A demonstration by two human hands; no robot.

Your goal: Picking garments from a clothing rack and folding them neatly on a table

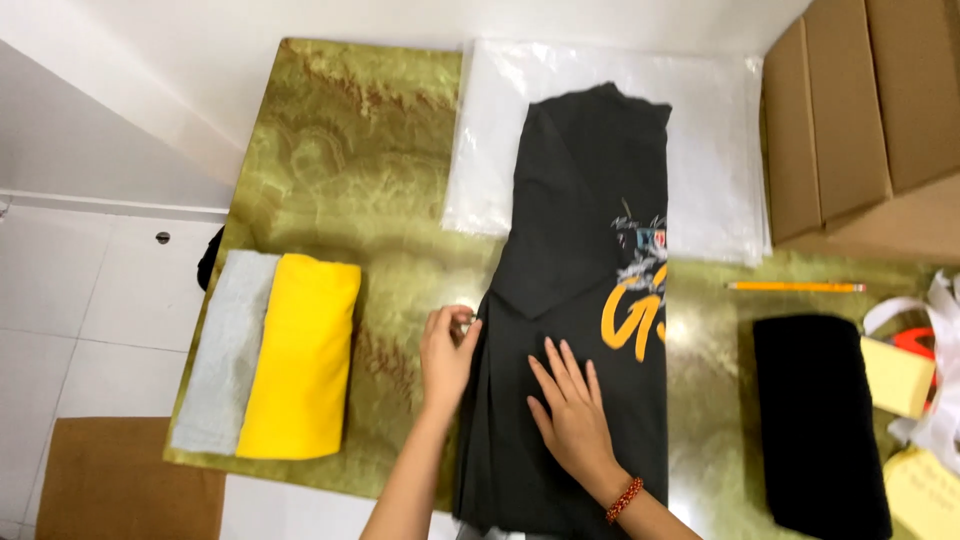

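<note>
Head view, looking straight down on a green marbled counter (340, 180). A black shirt (585, 250) with an orange and grey print lay lengthwise across the middle of it, its far end resting on a stack of clear plastic bags (720, 130) and its near end hanging over the counter's front edge. One side of the shirt was folded inward, forming a diagonal flap over the body. The left hand (447, 357) sat at the shirt's left edge, its grip pinching the fabric there between thumb and curled fingers. The right hand (572, 410) lay flat on the shirt just beside the left, palm down, fingers spread and pointing away, pressing the cloth; a red beaded bracelet (623, 499) circled that wrist. Left of the hands, well apart from the shirt, a folded yellow cloth (300, 355) lay on the counter, touching a folded grey cloth (222, 350) on its outer side. To the right of the shirt lay a folded black cloth (820, 420), near the front edge. Beyond it, a yellow pencil (795, 287) lay crosswise. Cardboard boxes (870, 110) stood at the far right corner, next to the plastic bags. A pale yellow block (897, 375) and a white plastic bag (940, 400) sat at the right edge, partly cut off. White floor tiles (90, 300) showed on the left.
</note>
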